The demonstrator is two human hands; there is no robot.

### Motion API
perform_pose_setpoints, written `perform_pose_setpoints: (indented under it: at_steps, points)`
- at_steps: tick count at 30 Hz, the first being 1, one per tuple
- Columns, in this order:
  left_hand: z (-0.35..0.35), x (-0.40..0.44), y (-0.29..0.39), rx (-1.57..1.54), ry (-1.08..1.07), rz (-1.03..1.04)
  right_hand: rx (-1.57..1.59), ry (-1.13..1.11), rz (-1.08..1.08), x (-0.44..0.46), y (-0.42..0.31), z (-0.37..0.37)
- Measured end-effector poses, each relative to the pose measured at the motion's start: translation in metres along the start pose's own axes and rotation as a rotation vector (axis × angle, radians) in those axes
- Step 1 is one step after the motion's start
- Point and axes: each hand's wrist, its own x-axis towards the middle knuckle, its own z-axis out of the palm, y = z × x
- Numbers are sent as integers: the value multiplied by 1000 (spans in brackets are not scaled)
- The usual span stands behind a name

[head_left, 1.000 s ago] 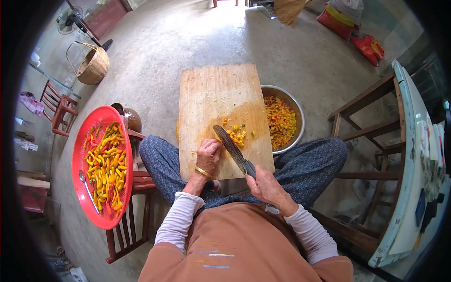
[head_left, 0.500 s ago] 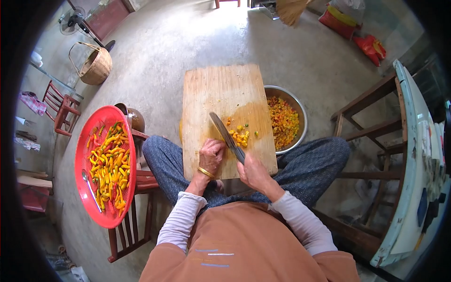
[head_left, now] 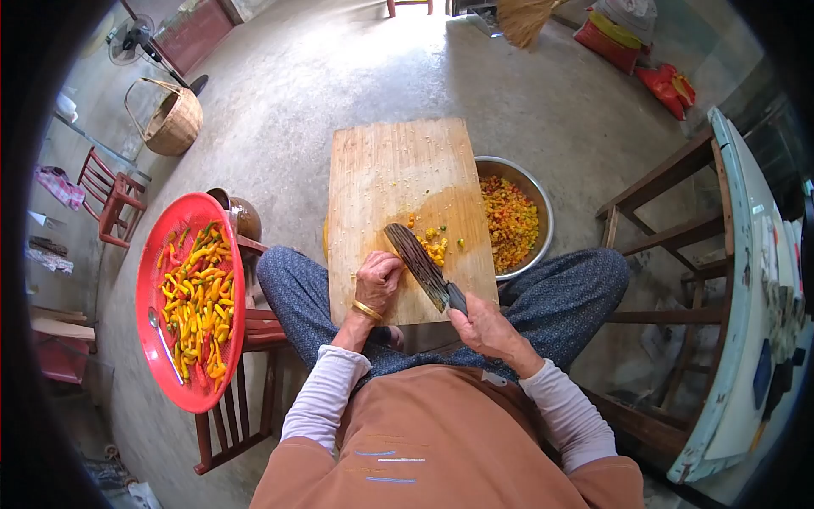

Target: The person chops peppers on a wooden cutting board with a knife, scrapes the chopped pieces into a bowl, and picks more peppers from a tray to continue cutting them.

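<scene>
My right hand (head_left: 487, 327) grips the dark handle of a wide-bladed kitchen knife (head_left: 417, 261). Its blade is tilted over a wooden cutting board (head_left: 398, 170), with the broad face turned up to view. Left of the blade, my left hand (head_left: 378, 278), with a gold bangle at the wrist, rests on the board with its fingers curled in; whatever they hold is hidden. Chopped yellow pepper pieces (head_left: 437, 250) lie just beyond the blade, partly covered by it. A metal basin (head_left: 549, 222) of chopped peppers (head_left: 510, 225) stands at the board's right side.
To the left, a red plastic tray (head_left: 161, 365) holds whole yellow and red peppers (head_left: 203, 297) and a spoon (head_left: 165, 343), above a wooden chair (head_left: 225, 433). Behind it stands a brown jar (head_left: 246, 219). A wicker basket (head_left: 174, 123) sits farther off; a pale-topped table (head_left: 755, 254) is at right.
My right hand has moved slightly right and toward me. The knife has rolled from nearly edge-on to showing its broad face. My left hand stays almost in place.
</scene>
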Motion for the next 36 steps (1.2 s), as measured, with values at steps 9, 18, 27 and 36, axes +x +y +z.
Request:
perform_pose_setpoints:
  at_steps: [9, 18, 27, 36]
  points:
    - [0, 0, -2, 0, -25, -27, -55, -64, 70, 12, 3, -3]
    - [-4, 2, 4, 9, -49, -16, -141, 124, 28, 46, -6, 30]
    - [4, 1, 7, 60, -30, -43, -251, 185, 117, 9, -25, 9]
    - [-11, 7, -5, -315, 340, -576, -126, 54, 68, -9, -16, 17]
